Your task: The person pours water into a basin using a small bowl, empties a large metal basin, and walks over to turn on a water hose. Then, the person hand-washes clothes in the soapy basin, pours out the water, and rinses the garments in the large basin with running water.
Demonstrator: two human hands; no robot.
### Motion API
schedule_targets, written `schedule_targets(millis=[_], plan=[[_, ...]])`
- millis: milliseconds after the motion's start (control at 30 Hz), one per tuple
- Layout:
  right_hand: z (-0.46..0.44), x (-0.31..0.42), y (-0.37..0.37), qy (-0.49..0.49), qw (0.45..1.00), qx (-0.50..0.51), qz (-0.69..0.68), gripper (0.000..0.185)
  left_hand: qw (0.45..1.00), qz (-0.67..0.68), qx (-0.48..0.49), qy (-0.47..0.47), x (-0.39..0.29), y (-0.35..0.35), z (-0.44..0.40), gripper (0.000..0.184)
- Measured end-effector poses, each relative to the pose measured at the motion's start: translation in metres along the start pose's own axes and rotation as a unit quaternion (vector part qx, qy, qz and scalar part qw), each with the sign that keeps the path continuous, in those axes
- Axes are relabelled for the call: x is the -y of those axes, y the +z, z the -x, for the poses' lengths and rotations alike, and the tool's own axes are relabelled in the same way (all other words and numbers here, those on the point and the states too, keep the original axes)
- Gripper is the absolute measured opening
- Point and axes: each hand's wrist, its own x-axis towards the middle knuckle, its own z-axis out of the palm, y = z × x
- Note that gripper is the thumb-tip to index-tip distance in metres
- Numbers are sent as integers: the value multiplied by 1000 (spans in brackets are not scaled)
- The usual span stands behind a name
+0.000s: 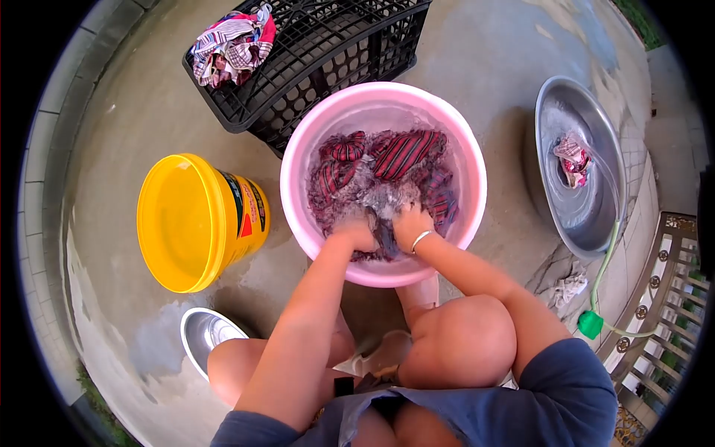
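A pink basin (477, 179) of water stands between my knees and the black crate. Dark red striped cloth (408, 155) lies wet in it, with splashing water near the middle. My left hand (357, 229) is in the basin at the lower left of the cloth, its fingers hidden by water and cloth. Beside it on the right, my right hand (411, 226) has its fingers curled down against the wet cloth; a bangle circles that wrist. What lies between its fingers is hard to make out.
A yellow bucket (182, 223) stands left, a silver bowl (195, 335) below it. Behind is a black crate (320, 59) with crumpled cloths (234, 46) on top. At right are a grey tub (551, 149) with cloth and water, a green hose (605, 261) and a white rag (570, 287).
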Motion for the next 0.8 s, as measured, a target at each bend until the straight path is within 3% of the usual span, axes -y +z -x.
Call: schedule_targets(millis=[67,133,200,233,267,300,333,367,400,433,467,533,567,600,667,800], plan=[[22,6,-6,-23,999,-42,-2,52,997,28,29,64,8,-30,2,50],[40,9,-18,-50,996,-76,-7,53,980,195,-12,25,19,-55,-5,34],[44,4,-33,-123,985,84,-91,48,889,308,-340,13,-13,-77,15,24],[40,-12,-36,-190,958,77,-199,37,823,261,-492,111,-18,-69,4,20],[33,-30,-53,-248,898,132,-338,28,829,230,-476,185,-18,-59,-5,23],[37,-45,-74,-176,863,91,-465,22,852,187,-451,190,-17,-39,-15,26],[36,-59,-85,-12,843,51,-536,27,873,143,-425,194,-18,-19,-18,29],[35,-65,-96,118,798,-88,-584,34,891,165,-394,157,-24,-4,-12,33],[9,-91,-70,129,856,-263,-425,43,906,185,-361,120,-29,7,-8,37],[13,-91,-79,209,862,-286,-361,53,899,229,-343,145,-24,10,-15,40],[6,-91,-76,213,861,-285,-363,53,900,229,-340,147,-24,16,-20,40],[-21,-84,-56,295,857,-225,-356,60,937,208,-274,60,-22,17,-24,37],[-29,-74,-45,267,870,-271,-314,60,942,197,-269,42,-22,11,-22,43],[-36,-68,-35,278,889,-237,-275,60,942,195,-269,40,-20,9,-25,43],[-50,-81,-12,124,926,-282,-218,57,955,229,-185,-41,-15,9,-35,49],[-34,-80,-56,204,900,-206,-325,46,937,236,-251,53,1,6,-47,47]])
